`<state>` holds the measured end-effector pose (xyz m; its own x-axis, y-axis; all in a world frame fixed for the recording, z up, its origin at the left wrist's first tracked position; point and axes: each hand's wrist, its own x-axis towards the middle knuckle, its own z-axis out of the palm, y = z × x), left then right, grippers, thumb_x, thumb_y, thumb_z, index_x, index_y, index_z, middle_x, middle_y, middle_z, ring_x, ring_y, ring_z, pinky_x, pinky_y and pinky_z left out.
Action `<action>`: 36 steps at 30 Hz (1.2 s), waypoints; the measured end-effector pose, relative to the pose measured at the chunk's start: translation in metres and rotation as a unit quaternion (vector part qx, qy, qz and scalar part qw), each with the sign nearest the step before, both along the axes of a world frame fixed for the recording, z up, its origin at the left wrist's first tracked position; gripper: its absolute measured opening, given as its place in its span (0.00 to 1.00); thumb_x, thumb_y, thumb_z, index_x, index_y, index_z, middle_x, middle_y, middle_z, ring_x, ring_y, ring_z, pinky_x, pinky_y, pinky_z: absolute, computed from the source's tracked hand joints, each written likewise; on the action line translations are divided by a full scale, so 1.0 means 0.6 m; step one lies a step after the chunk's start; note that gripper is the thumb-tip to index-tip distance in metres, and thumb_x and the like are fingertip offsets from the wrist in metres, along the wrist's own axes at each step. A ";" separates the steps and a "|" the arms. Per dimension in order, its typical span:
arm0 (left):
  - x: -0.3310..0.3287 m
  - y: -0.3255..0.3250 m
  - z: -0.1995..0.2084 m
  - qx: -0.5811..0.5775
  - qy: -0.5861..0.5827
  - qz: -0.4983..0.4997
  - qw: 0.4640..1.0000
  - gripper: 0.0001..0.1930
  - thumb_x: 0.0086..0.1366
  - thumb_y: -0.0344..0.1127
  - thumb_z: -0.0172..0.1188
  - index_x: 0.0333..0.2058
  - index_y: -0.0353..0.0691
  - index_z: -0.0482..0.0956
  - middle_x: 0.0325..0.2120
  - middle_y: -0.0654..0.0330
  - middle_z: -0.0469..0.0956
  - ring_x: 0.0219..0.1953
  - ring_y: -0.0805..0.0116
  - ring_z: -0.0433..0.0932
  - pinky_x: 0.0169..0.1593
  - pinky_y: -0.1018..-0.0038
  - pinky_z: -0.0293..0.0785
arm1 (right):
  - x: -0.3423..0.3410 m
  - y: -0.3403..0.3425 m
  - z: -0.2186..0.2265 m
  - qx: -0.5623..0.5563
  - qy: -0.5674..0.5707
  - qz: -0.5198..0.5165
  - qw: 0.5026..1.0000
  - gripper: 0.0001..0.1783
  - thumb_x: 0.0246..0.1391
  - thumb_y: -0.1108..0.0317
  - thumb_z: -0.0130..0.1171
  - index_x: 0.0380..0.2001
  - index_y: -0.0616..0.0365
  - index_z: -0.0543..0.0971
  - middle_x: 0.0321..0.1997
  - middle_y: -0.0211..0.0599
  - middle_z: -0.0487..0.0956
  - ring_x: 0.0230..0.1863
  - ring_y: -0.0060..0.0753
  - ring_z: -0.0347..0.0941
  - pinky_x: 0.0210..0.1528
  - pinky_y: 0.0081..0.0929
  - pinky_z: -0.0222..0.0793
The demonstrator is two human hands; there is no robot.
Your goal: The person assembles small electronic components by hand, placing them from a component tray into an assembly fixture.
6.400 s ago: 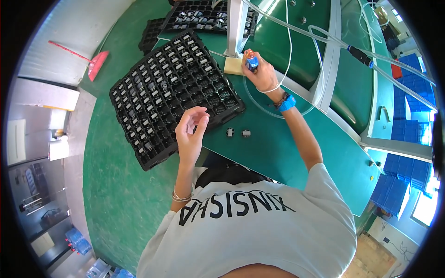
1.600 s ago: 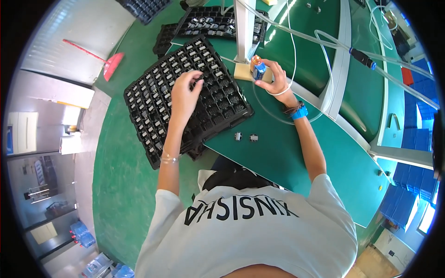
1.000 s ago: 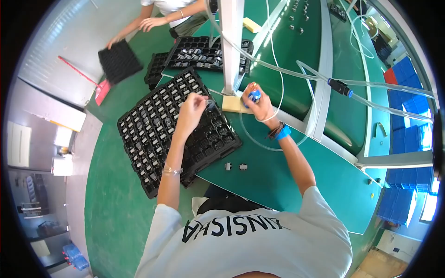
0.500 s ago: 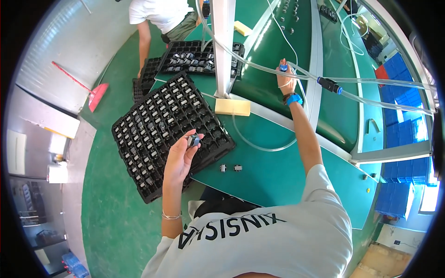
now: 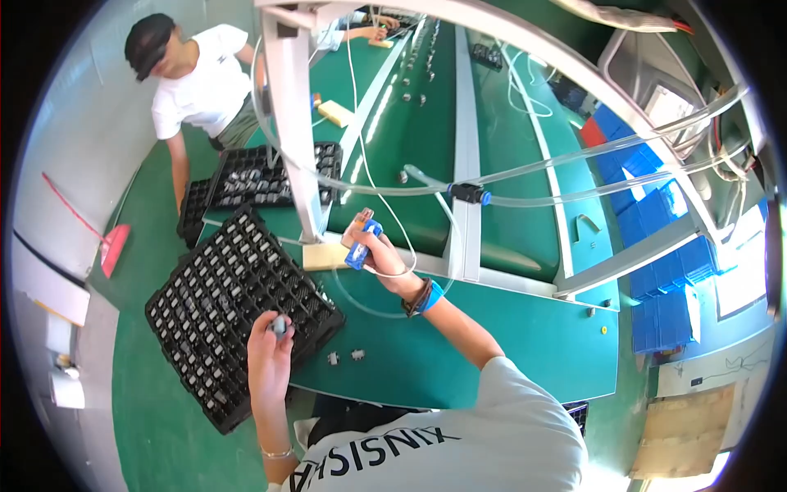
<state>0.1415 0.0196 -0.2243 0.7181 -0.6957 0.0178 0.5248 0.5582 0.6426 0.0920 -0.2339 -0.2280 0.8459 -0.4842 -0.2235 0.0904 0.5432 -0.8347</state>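
My left hand (image 5: 269, 365) pinches a small grey metal-cased part (image 5: 280, 326) between thumb and fingers. It is held over the near right side of a black compartment tray (image 5: 318, 318), which holds rows of similar parts. My right hand (image 5: 384, 256) is wrapped round a blue hand tool (image 5: 361, 246); its exact kind cannot be made out. That hand is above the near edge of the conveyor, beside a yellow sponge-like block (image 5: 325, 257). Two small metal parts, one (image 5: 333, 358) and another (image 5: 357, 354), lie on the green table (image 5: 459, 361) between my arms.
A green conveyor belt (image 5: 410, 135) runs away from me, with several small parts far along it. A white metal post (image 5: 293, 131) and clear hoses (image 5: 566, 156) cross above it. At the far left, a person (image 5: 201, 94) stands by another black tray (image 5: 283, 193). Blue bins (image 5: 664, 262) are stacked right.
The view has swung, so the scene sits further left. My right hand has drawn back from over the belt to its near edge with the blue tool. My left hand still holds the part.
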 end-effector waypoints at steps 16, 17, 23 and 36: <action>-0.042 -0.030 0.046 0.140 -0.156 0.004 0.978 0.13 0.54 0.21 0.55 0.40 0.30 0.72 0.34 0.58 0.75 0.39 0.71 0.75 0.44 0.78 0.70 | -0.062 0.103 0.046 0.086 -0.014 0.113 0.990 0.22 0.52 0.53 0.47 0.42 0.60 0.70 0.37 0.33 0.74 0.35 0.21 0.69 0.36 0.17 0.64; -0.046 -0.031 0.049 0.155 -0.168 0.031 0.973 0.12 0.52 0.18 0.57 0.37 0.30 0.72 0.33 0.58 0.75 0.37 0.71 0.75 0.43 0.79 0.71 | -0.063 0.110 0.051 0.097 -0.009 0.114 0.989 0.21 0.52 0.54 0.47 0.42 0.60 0.69 0.37 0.33 0.74 0.36 0.22 0.70 0.38 0.18 0.64; -0.060 -0.039 0.053 0.176 -0.263 0.060 0.947 0.12 0.52 0.16 0.56 0.37 0.29 0.72 0.33 0.57 0.74 0.36 0.71 0.76 0.44 0.79 0.72 | -0.068 0.117 0.043 0.097 -0.026 0.165 0.981 0.20 0.52 0.58 0.47 0.43 0.60 0.67 0.38 0.36 0.73 0.39 0.25 0.70 0.43 0.22 0.66; -0.057 -0.044 0.050 0.205 -0.350 0.139 0.903 0.17 0.48 0.16 0.58 0.39 0.32 0.71 0.40 0.58 0.68 0.38 0.73 0.70 0.43 0.79 0.70 | -0.068 0.092 0.023 0.002 -0.068 0.059 0.996 0.19 0.53 0.61 0.48 0.45 0.60 0.65 0.40 0.35 0.72 0.39 0.26 0.70 0.43 0.24 0.68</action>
<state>0.1076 -0.0070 -0.1945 0.7782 -0.5420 0.3173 -0.2148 0.2450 0.9454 0.0514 -0.1790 -0.2140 0.9192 -0.3796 -0.1047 0.1382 0.5600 -0.8169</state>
